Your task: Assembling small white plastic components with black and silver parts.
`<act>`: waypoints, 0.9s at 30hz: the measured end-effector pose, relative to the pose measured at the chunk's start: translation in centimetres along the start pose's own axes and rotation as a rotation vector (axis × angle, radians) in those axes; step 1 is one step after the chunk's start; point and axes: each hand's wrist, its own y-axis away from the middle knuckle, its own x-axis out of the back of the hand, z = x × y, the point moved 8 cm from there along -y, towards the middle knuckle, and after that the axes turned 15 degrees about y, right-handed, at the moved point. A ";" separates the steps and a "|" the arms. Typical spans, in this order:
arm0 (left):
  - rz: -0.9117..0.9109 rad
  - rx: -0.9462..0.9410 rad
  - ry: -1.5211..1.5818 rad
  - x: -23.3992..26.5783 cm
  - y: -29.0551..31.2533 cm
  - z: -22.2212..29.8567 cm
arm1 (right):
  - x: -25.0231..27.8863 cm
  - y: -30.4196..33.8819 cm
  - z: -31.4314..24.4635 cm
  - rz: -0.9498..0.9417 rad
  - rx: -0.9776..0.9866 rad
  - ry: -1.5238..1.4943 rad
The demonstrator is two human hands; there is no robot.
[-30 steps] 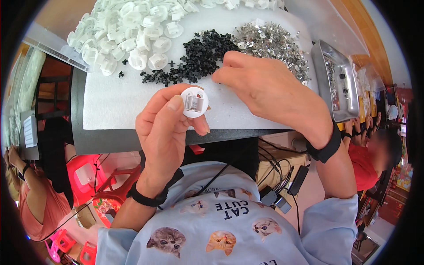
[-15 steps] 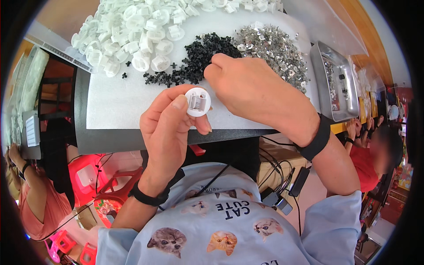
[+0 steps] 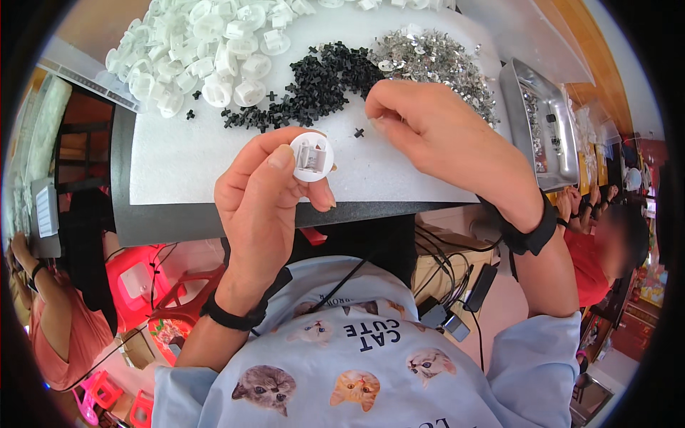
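My left hand (image 3: 267, 200) holds a small round white plastic cap (image 3: 312, 157) between thumb and fingers, its open side facing me, above the near edge of the white mat (image 3: 185, 164). My right hand (image 3: 442, 143) hovers to the right of it with fingertips pinched together close to a single small black cross-shaped piece (image 3: 359, 133) lying on the mat. I cannot tell whether the fingertips hold anything. Just beyond lie a pile of black cross-shaped pieces (image 3: 321, 82) and a pile of small shiny metal pieces (image 3: 435, 64).
A heap of white plastic caps (image 3: 207, 50) fills the far left of the mat. A metal tray (image 3: 546, 128) with small parts stands at the right. Other people sit at the left (image 3: 50, 314) and right (image 3: 606, 250). Cables (image 3: 442, 299) hang below the table edge.
My right hand has drawn back from the black pile toward me and to the right. My left hand has kept the white cap and turned it slightly.
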 end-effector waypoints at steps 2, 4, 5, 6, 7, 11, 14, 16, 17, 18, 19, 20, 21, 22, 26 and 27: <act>-0.007 -0.009 0.061 -0.3 0.0 0.1 | 0.8 0.4 -0.7 0.143 0.167 0.028; -0.004 -0.004 0.057 -0.2 0.0 0.0 | 0.3 0.3 -0.8 0.107 0.193 0.029; -0.002 -0.001 0.053 -0.1 0.0 0.0 | -0.1 0.4 -1.0 0.071 0.221 0.030; -0.002 0.000 0.053 -0.1 0.0 0.0 | -0.2 0.3 -1.0 0.072 0.220 0.030; -0.001 0.000 0.052 -0.1 0.0 0.1 | -0.4 0.3 -1.3 0.069 0.237 0.033; -0.008 -0.007 0.062 0.0 0.0 0.0 | -0.8 -0.3 -1.7 0.082 0.286 0.036; 0.018 0.005 -0.023 -0.1 0.0 -0.1 | -1.3 -0.7 -1.6 0.067 0.230 0.077; 0.021 0.013 -0.020 0.0 0.1 -0.1 | -1.5 -1.1 -2.0 0.076 0.209 0.124; 0.023 0.021 -0.019 0.0 0.1 -0.1 | -1.5 -1.1 -2.1 0.087 0.188 0.171; 0.024 0.019 -0.018 0.0 0.0 0.0 | -1.5 -1.1 -2.2 0.087 0.191 0.172; 0.022 0.030 0.018 0.0 0.0 -0.1 | -1.4 -1.0 -2.3 0.088 0.176 0.183; 0.020 0.042 0.054 -0.1 -0.1 -0.2 | -1.3 -0.9 -2.3 0.089 0.162 0.194; 0.022 0.038 0.053 -0.1 -0.1 -0.1 | -1.3 -0.7 -2.4 0.089 0.166 0.194; 0.027 0.054 0.062 -0.1 -0.2 -0.1 | -1.3 -0.5 -2.6 0.093 0.170 0.204; 0.054 0.088 0.011 -0.1 -0.1 -0.3 | -1.4 -0.1 -2.3 0.112 0.136 0.189; 0.054 0.085 0.010 -0.1 -0.1 -0.3 | -1.3 -0.1 -2.1 0.114 0.138 0.190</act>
